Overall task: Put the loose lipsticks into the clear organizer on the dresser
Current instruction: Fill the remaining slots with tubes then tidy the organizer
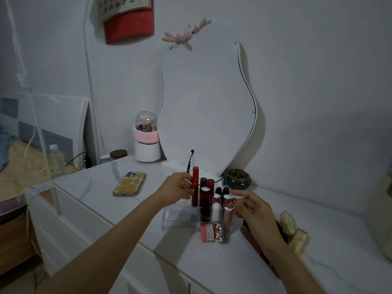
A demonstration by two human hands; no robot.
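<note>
A white dresser top point(212, 264) has a smooth, glossy marble look with faint grey veins. On it stands a clear organizer point(180, 217) of hard, see-through plastic with shiny edges. A tall red lipstick tube point(195, 187) looks like smooth, slightly glossy plastic. A short silver lipstick point(220, 233) gleams like polished metal, beside a pink tube point(206, 232) with a paper-like printed label. A phone point(129, 183) lies in a glossy yellow case. A dark round holder point(237, 178) looks like pierced, dull metal. A white cup point(147, 152) wears a fuzzy pink cloth band under a clear dome. A plush pink toy point(186, 35) looks soft and furry.
</note>
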